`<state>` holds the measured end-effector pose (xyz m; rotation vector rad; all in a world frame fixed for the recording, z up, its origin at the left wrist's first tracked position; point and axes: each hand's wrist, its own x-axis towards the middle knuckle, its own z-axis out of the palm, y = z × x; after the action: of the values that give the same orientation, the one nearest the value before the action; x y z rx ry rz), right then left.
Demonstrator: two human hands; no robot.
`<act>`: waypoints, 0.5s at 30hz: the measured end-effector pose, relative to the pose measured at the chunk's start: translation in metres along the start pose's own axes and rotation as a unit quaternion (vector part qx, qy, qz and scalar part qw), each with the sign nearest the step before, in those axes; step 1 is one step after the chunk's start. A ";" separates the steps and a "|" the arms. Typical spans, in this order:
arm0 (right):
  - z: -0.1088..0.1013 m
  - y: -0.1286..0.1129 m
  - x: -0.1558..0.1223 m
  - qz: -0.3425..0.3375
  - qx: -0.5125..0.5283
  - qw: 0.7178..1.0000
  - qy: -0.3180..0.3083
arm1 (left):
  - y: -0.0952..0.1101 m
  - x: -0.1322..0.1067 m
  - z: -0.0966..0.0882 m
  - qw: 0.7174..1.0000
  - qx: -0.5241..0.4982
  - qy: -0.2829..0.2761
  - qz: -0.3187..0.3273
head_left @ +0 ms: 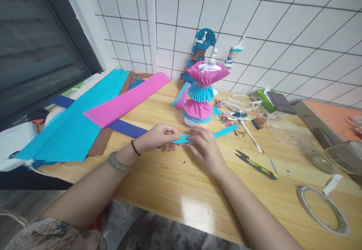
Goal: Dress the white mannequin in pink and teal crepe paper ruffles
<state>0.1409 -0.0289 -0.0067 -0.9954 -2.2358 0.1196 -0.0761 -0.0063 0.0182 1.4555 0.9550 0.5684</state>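
Observation:
My left hand (pixel 160 137) and my right hand (pixel 204 147) meet near the middle of the wooden table (pixel 175 189). Both pinch a narrow strip of turquoise crepe paper (pixel 181 139), whose free end (pixel 226 131) trails off to the right on the table. The left fingers are curled over the strip's left end, and the right hand's fingers press on it from the right. Just behind the hands stands a small doll figure (pixel 201 91) dressed in pink and turquoise ruffled paper.
Large sheets of turquoise (pixel 76 125), pink (pixel 127 99) and dark blue paper lie at the left. Thread snips (pixel 256 163) lie right of my hands. White strips and paper scraps (pixel 240 110), a phone (pixel 281 103), a clear dome (pixel 296 140) and a tape ring (pixel 322 208) are at the right.

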 end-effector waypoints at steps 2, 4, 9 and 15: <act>0.002 0.002 -0.001 0.004 0.007 1.000 -0.004 | -0.001 0.000 0.000 1.000 -0.001 -0.006 -0.004; 0.002 0.002 -0.001 0.009 0.014 1.000 -0.010 | -0.003 0.001 0.000 1.000 -0.005 -0.003 -0.006; -0.001 -0.004 -0.001 -0.023 -0.012 0.998 -0.053 | -0.004 0.002 0.002 0.999 0.020 0.009 0.048; 0.000 -0.013 0.001 -0.058 -0.069 0.991 -0.098 | -0.006 0.004 0.006 0.997 0.062 -0.029 0.042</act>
<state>0.1323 -0.0379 -0.0018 -0.9579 -2.5052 0.0110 -0.0703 -0.0067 0.0112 1.6202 0.8995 0.5338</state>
